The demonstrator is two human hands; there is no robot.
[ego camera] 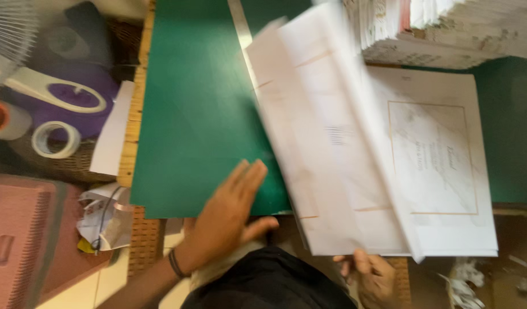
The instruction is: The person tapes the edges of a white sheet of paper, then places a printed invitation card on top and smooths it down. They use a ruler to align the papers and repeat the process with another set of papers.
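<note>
Fingers of the right hand [371, 273] pinch the near edge of a blurred white sheet [323, 131], its long axis running away, while the left hand [229, 214] lies flat, spread on the green mat [189, 103] beside it.

You are using two hands: your left hand [232, 214] is pressing flat on one green mat [200, 103], and your right hand [373, 276] is gripping one folded white sheet [326, 143], blurred. One printed card [435, 160] is lying beneath it. One stack of printed paper [446, 31] is sitting beyond, too blurred for counting leaves. One tape roll [56, 139] and one pair of scissors [57, 91] are lying at your left.
</note>
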